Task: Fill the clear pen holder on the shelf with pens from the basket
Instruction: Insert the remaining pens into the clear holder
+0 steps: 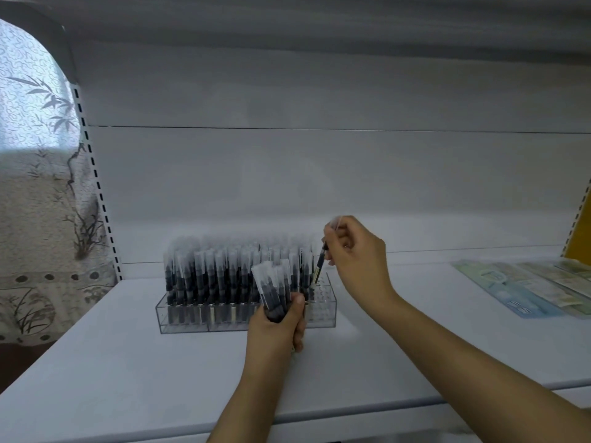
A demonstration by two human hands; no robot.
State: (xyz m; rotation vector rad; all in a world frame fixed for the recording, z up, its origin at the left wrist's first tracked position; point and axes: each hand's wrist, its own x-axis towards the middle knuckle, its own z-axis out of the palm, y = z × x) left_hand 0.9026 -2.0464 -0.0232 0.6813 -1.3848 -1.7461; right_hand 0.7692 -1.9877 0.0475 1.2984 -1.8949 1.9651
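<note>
Centre frame, white shelf [128, 362]: right hand [355, 254] is pinching one black clear-capped pen [320, 262], lowering it into empty right-end slots of clear acrylic pen holder [326, 310]. Left hand [276, 327] is gripping spare pen bundle [271, 290] as ready supply, just before holder.

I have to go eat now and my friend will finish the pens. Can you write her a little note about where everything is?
Left hand: grips a bundle of black pens with frosted clear caps, in front of the holder.
Right hand: pinches one black pen, tip down over the holder's right end.
Clear plastic pen holder: sits on the white shelf.
Done: most slots hold pens, from the left end across.
Left: empty slots at the right end. Lower the single pen in, then feed the bundle one by one. The basket is out of view.
</note>
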